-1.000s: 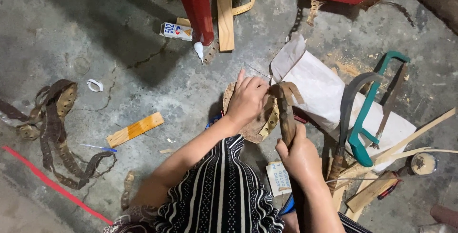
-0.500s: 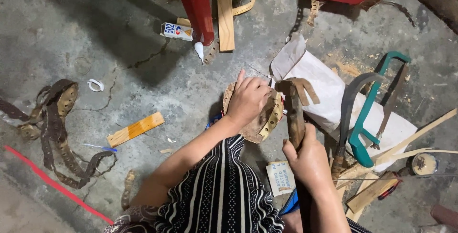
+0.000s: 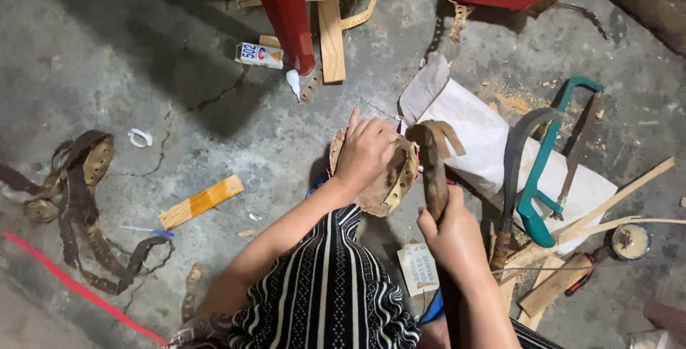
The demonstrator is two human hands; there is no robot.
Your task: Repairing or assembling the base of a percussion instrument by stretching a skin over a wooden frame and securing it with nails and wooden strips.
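A: What do the hands hold?
B: Left hand (image 3: 366,150) presses flat on a stiff leather sandal (image 3: 389,185), centre floor. Right hand (image 3: 449,233) clamps a hammer (image 3: 433,170); grip its handle

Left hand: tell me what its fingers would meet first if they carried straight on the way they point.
The left hand lies on the round leather piece, fingers pointing up the picture. Past the leather's edge comes bare concrete floor, then probably the wooden slat by the red post; depth is unclear.
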